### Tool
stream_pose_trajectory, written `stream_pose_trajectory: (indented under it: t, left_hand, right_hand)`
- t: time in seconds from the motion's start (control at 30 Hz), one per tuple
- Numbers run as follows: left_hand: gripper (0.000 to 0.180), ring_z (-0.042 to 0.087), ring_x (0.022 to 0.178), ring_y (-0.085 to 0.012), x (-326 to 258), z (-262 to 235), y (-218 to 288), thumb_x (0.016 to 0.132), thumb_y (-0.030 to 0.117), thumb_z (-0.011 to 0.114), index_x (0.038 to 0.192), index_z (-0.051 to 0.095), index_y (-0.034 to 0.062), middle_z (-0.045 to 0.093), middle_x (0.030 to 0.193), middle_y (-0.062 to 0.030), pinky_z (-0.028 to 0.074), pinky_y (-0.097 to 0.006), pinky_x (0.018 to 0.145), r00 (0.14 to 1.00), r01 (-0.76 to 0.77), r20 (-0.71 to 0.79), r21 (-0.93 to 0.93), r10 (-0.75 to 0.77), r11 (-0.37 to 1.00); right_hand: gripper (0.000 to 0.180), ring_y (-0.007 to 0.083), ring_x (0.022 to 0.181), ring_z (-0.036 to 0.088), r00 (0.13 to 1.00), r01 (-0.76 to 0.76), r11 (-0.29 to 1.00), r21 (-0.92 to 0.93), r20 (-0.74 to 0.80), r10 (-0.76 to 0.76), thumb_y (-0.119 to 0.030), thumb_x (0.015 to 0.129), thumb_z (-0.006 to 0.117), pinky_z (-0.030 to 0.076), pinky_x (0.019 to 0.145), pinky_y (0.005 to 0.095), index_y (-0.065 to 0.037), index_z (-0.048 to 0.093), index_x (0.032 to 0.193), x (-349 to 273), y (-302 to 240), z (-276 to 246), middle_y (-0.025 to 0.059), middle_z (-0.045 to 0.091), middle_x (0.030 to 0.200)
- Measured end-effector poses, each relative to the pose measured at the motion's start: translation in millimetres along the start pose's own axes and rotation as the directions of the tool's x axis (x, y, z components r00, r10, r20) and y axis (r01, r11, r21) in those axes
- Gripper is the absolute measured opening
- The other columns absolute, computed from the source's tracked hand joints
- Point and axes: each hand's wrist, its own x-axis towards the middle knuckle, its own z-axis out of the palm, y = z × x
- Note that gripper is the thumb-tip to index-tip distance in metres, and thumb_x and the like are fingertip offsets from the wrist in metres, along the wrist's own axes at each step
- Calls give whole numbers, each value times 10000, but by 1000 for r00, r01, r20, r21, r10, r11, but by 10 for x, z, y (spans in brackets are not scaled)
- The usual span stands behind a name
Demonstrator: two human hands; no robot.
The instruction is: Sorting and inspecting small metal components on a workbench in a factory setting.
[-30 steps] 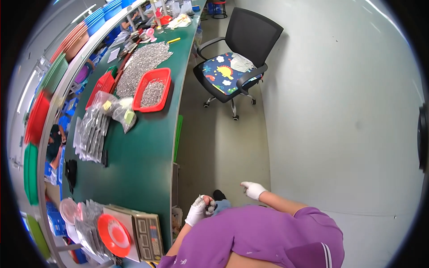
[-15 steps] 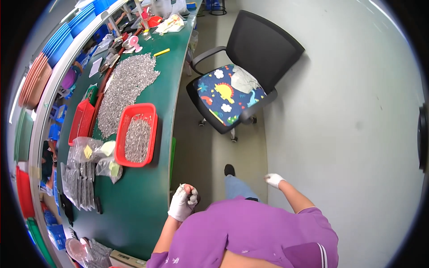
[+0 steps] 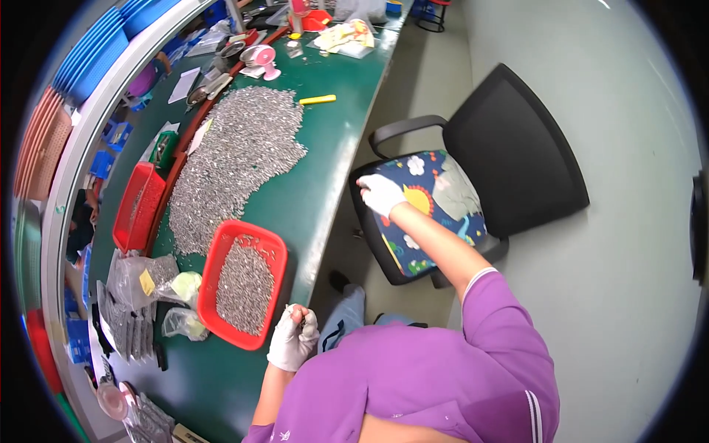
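Observation:
My left hand [image 3: 294, 340], in a white glove with bare fingertips, is beside the green table's edge, close to the near corner of a red plastic basket [image 3: 276, 255]. Its fingers are curled together; what they hold, if anything, is hidden. Small silvery metal pieces [image 3: 245, 288] fill the basket's bottom. Stretched forward, my right hand [image 3: 381, 196], also gloved, is over the front edge of the office chair's patterned seat cushion [image 3: 419, 199]. Its fingers are slightly bent and apart, with nothing seen in them. Whether they touch the seat I cannot tell.
A wide heap of the same metal pieces [image 3: 236, 148] covers the table beyond the basket. Filled plastic bags [image 3: 136, 310] lie left of it. A yellow stick-like tool [image 3: 317, 99] is near the table's edge. The chair's black backrest [image 3: 513, 140] faces the pale wall.
My right hand has swung forward from my side to the chair seat. My view has come closer to the chair and basket. My left hand stays curled by the table's edge.

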Motion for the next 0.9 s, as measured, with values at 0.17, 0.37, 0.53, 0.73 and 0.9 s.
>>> stream_pose_trajectory:
  t: [0.17,0.37,0.53,0.73,0.9]
  left_hand:
    - [199,425,551,-100,315,-4,606,898,301,642,894,553,123,542,744,-27,335,-233,503,992,-125,-33,-14,125,992]
    - [185,376,534,-102,467,72,1161,893,255,633,927,533,104,496,718,-42,308,-239,502,943,-321,-86,9,320,947]
    - [174,339,512,-91,365,51,1427,890,248,641,924,547,105,443,671,-10,264,-237,464,851,-484,-253,-41,459,874]
    - [201,299,478,-78,503,172,1604,894,257,643,921,530,94,428,669,-11,229,-223,432,695,-665,-376,-11,613,747]
    - [244,317,489,-84,788,428,1576,885,268,654,898,505,75,401,652,-17,233,-229,431,593,-754,-460,-29,661,656]
  right_hand:
    - [331,315,1038,607,1000,-17,980,-198,-5,16,-203,828,486,482,898,397,-101,670,1083,1159,-22,47,163,651,1078]
    - [298,301,1034,593,998,28,957,-288,69,-8,-200,852,482,479,894,399,-109,675,1061,2050,213,145,130,636,1064]
    - [146,315,841,588,855,518,769,-375,235,-462,-170,779,571,490,743,427,-83,615,889,2374,57,197,130,591,874]
    - [104,349,761,542,718,679,703,-210,388,-578,-151,715,597,441,675,455,-76,582,786,2621,204,197,145,552,772]
    - [107,333,768,547,625,715,694,-84,521,-581,-145,717,608,448,685,443,-87,604,806,2700,263,109,120,578,784]
